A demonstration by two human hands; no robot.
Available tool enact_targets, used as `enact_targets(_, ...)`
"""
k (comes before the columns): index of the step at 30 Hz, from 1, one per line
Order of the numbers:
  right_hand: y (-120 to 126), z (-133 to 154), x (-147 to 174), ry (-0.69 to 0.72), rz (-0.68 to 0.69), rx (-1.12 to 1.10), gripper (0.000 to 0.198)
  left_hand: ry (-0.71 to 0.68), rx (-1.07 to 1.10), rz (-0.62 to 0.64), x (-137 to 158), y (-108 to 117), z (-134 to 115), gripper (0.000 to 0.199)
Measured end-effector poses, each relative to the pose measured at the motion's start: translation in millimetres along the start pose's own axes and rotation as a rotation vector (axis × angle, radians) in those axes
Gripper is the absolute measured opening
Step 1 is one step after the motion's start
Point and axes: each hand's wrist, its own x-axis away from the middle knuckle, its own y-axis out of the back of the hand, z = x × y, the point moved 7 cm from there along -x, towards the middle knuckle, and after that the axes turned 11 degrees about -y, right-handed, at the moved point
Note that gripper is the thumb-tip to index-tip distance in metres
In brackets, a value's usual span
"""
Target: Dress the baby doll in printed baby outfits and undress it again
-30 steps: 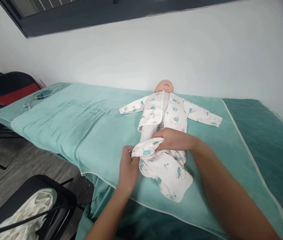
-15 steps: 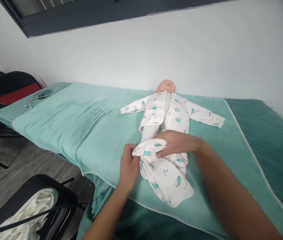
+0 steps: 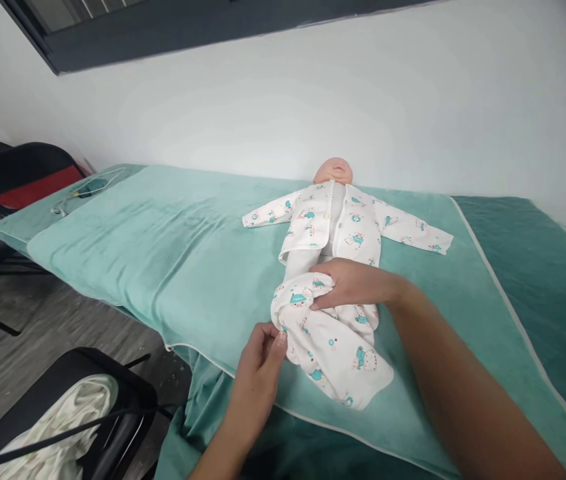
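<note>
Doll (image 3: 333, 172) lies on its back on green cloth (image 3: 163, 240), head toward far wall (image 3: 203, 120); printed jacket (image 3: 360, 217) open in front. Printed lower garment (image 3: 333, 347) bunched around the leg at left, loose end spread toward near right. Right hand (image 3: 355, 282): grip closed on the garment's far edge. Left hand (image 3: 257, 367): grip pinching its left side. Near left, pale fabric (image 3: 70, 427) on black chair (image 3: 87, 363).

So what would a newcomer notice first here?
First, the doll, lying just right of centre on the green sheet, its white jacket open. Below, the left hand touches and the right hand grips the patterned pants. At lower left, crumpled cloth lies on a chair.
</note>
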Motion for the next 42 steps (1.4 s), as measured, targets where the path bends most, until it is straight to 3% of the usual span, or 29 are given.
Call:
enact_targets(5, -0.2, 1.6, -0.3, 0.013, 0.009, -0.014, 0.036, 0.079, 0.088, 0.099, 0.2, -14.4, 2.8, 0.038)
enact_targets(10, 0.1, 3.0, 0.7, 0.018, 0.023, -0.057, 0.039, -0.007, 0.024, 0.072, -2.3, -18.1, -6.3, 0.036)
enact_targets(15, 0.5, 2.4, 2.0, 0.010, 0.024, -0.041, 0.040, -0.065, -0.073, 0.050, -15.6, -14.1, -7.4, 0.030)
enact_targets(21, 1.0, 2.6, 2.3, 0.005, 0.007, -0.005, 0.041, -0.234, -0.253, 0.072, -40.5, -4.9, -13.0, 0.025)
enact_targets(27, -0.5, 2.4, 4.3, 0.033, 0.070, -0.067, 0.050, -0.194, -0.298, -0.006, -47.2, 4.6, -6.2, 0.027)
enact_targets(31, 0.1, 1.5, 5.1, 0.062, 0.094, -0.076, 0.055, -0.077, -0.124, -0.067, -33.4, 4.3, 1.6, 0.032)
enact_targets(36, -0.7, 0.3, 5.2, 0.088, 0.125, -0.129, 0.060, 0.188, 0.385, -0.104, -7.0, -13.7, 11.1, 0.040)
enact_targets(42, 1.2, 2.6, 7.1, 0.138, 0.131, -0.167, 0.059, 0.266, 0.693, -0.150, 7.0, -33.0, 15.1, 0.049)
